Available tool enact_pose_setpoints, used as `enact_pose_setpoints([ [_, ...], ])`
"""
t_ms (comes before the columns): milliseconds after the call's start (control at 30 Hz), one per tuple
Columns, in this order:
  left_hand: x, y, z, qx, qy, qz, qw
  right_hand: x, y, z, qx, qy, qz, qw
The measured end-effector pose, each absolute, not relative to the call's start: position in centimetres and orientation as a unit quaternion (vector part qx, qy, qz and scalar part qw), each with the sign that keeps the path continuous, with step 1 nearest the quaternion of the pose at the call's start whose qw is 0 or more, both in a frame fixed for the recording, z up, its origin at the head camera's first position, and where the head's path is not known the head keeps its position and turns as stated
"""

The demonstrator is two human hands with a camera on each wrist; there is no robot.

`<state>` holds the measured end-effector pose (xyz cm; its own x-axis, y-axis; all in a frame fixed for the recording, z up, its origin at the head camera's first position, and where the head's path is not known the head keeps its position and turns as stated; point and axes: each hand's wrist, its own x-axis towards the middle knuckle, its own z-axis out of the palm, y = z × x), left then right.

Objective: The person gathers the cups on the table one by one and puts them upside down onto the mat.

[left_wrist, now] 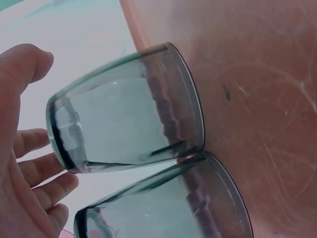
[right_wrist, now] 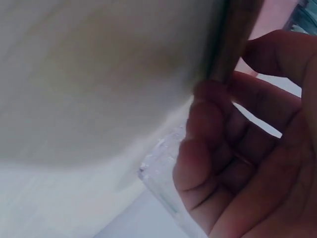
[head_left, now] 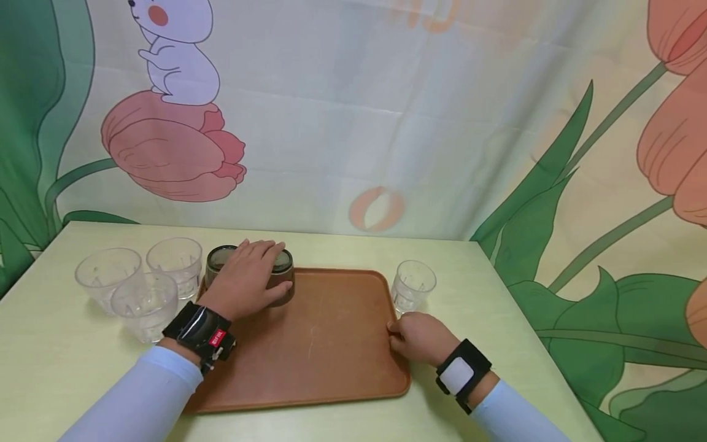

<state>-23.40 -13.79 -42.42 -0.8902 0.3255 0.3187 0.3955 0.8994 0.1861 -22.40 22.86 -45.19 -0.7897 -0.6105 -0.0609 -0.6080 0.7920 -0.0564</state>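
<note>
Two dark tinted glasses stand upside down, side by side, at the far left corner of a brown tray point(head_left: 315, 344). Over their upturned bases rests my left hand point(head_left: 243, 276), fingers extended and thumb beside the right-hand glass point(head_left: 285, 293). In the left wrist view one glass point(left_wrist: 119, 114) shows whole, its rim on the tray; the other glass point(left_wrist: 148, 208) is cut off by the frame. My right hand point(head_left: 422, 337) pinches the tray's right edge, thumb above and curled fingers underneath, as the right wrist view shows.
Several clear tumblers point(head_left: 145, 307) stand grouped on the table point(head_left: 50, 368) left of the tray. One clear tumbler point(head_left: 413, 285) stands just beyond my right hand, close to the tray's right edge. A printed curtain point(head_left: 331, 123) hangs behind the table.
</note>
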Motion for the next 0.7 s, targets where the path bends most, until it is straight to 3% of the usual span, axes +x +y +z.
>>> enact_pose_setpoints([
  [433,-21.6,-14.0,-41.5,-0.2,-0.949,-0.181,0.165,-22.6,20.8,-44.4,-0.292,0.954,-0.014,-0.058],
  [700,-20.3,-13.1,-40.7,-0.233,-0.925,-0.217,0.209,-22.0,18.7,-41.5,-0.319,0.94,-0.074,-0.096],
])
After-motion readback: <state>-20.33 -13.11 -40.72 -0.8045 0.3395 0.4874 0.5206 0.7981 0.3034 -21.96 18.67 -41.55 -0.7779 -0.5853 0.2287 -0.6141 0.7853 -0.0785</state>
